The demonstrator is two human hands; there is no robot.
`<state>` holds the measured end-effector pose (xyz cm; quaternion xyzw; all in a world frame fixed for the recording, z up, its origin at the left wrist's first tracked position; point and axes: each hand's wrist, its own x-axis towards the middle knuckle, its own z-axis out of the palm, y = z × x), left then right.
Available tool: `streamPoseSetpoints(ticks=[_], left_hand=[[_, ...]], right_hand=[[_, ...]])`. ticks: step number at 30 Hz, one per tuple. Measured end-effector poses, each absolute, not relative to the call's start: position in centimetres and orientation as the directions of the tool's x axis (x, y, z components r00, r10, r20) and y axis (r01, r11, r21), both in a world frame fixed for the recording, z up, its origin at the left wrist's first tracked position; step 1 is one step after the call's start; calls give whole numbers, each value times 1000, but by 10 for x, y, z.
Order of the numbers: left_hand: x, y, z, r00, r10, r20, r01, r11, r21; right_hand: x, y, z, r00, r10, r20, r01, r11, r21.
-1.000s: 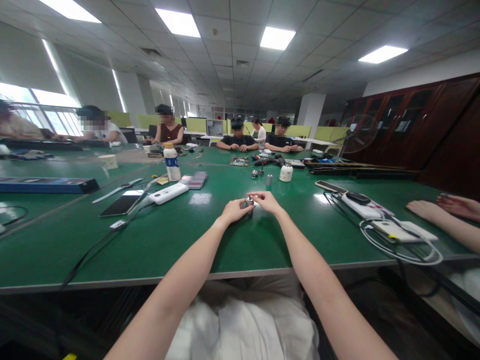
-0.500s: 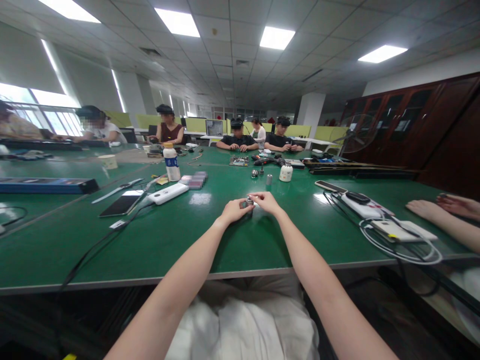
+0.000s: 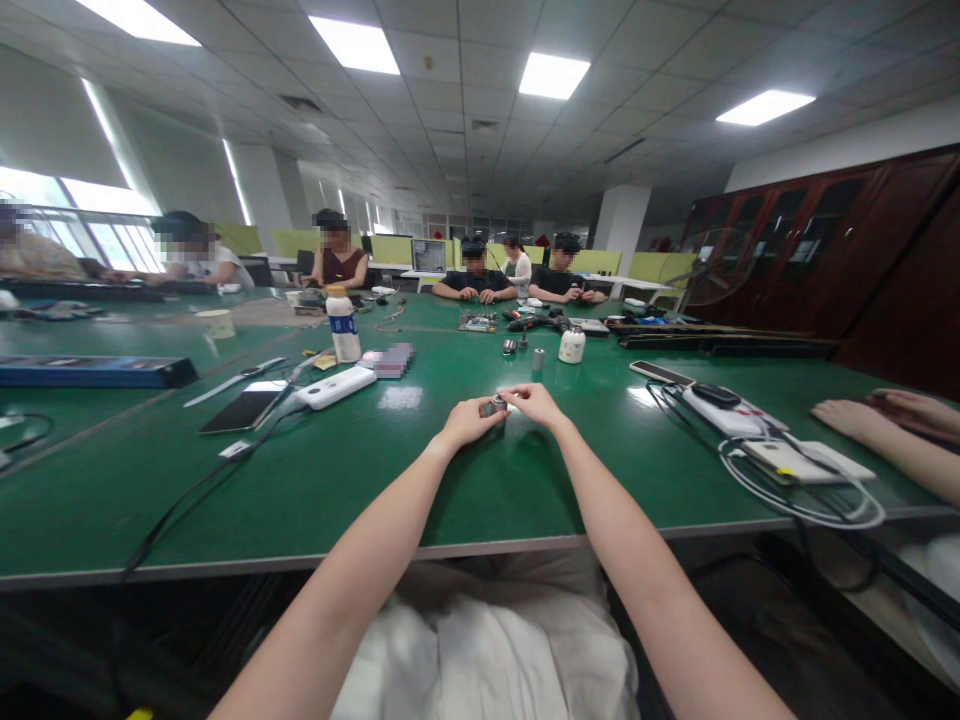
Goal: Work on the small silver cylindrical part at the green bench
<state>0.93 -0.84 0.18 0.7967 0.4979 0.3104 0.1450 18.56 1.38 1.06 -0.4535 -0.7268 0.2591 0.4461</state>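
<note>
Near the middle of the green table (image 3: 345,490), my left hand (image 3: 470,422) is closed round a small grey metal cylinder (image 3: 498,408), which stands upright. From the other side, the fingertips of my right hand (image 3: 532,402) pinch at the top of this cylinder; whether they hold a separate small part is hidden. Beyond my hands another silver cylinder (image 3: 538,359) stands on end. Left of it are some small shiny metal parts (image 3: 511,346), and to its right is a white patterned jar (image 3: 571,345).
On the left lie a white power strip (image 3: 337,387), a phone (image 3: 247,408) and a cable, with a labelled bottle (image 3: 343,325) behind. To the right are a second power strip (image 3: 727,410), coiled white cable (image 3: 799,490) and a neighbour's hand (image 3: 844,415). Co-workers sit across the table.
My right fingers have shifted very slightly at the top of the metal cylinder. My left hand keeps its place round it.
</note>
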Motion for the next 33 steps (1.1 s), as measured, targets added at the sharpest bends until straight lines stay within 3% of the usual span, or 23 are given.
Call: streamPoseSetpoints(ticks=[33], left_hand=[[9,-9,3,305,893,331,718,-444,536]], right_hand=[[184,10,12,-236,895,379,455,447,-770]])
